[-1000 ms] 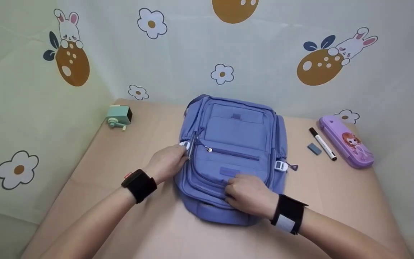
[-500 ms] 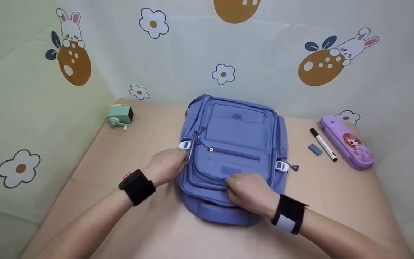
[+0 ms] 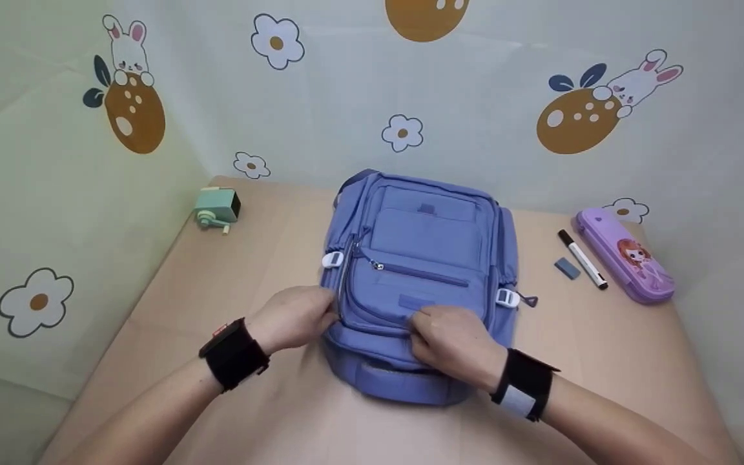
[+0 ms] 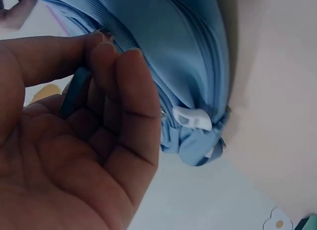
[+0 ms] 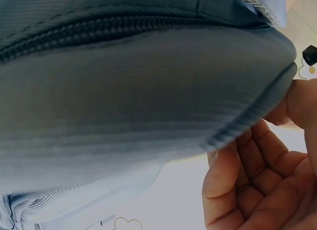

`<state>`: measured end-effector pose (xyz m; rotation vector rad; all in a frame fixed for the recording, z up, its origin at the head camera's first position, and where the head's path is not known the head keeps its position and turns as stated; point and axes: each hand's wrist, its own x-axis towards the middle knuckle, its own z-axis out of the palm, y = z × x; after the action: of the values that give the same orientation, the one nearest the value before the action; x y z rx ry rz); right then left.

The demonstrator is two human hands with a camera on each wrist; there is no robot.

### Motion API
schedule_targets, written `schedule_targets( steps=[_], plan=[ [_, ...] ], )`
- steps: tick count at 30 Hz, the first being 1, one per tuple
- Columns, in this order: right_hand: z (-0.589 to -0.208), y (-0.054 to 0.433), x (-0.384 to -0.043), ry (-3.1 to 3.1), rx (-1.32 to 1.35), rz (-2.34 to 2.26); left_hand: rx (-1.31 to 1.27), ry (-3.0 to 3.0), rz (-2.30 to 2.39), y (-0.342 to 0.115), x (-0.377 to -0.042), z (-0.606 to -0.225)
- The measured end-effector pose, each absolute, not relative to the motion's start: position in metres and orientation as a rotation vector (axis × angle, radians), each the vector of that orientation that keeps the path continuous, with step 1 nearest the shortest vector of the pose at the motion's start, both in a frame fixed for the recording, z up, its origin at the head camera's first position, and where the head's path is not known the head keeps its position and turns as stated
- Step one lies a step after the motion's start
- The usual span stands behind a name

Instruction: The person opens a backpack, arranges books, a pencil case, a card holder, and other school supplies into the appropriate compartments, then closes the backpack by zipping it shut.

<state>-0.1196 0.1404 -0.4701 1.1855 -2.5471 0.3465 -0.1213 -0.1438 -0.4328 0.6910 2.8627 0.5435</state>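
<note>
At the far left of the tabletop (image 3: 268, 242) stands a teal box with a crank (image 3: 216, 204). At the far right lies a purple case (image 3: 624, 256); left of it, a black-capped white marker (image 3: 584, 261), then a small blue-grey block (image 3: 567, 268). Behind hangs a pale printed cloth (image 3: 340, 84).

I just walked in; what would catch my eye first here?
Probably the big blue backpack on the table, pinched at its left side by the left hand and at its lower front by the right hand. Next, the purple case with a cartoon girl, near the table's right edge, and the rabbit-print backdrop behind.
</note>
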Motion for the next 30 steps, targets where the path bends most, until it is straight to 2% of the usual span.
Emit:
schedule_targets(
  steps=[9,15,30],
  plan=[
    [-0.472,0.141,-0.118,-2.523,1.224,0.351,0.791,2.815,0.672,-0.122,-0.105,-0.434],
    [-0.472,0.151,-0.115,-2.554,1.271,0.387,0.765,2.813,0.703,-0.122,-0.105,-0.439],
    [-0.488,0.239,-0.117,-2.518,1.244,0.464,0.725,2.799,0.740,-0.124,-0.106,-0.441]
  ],
)
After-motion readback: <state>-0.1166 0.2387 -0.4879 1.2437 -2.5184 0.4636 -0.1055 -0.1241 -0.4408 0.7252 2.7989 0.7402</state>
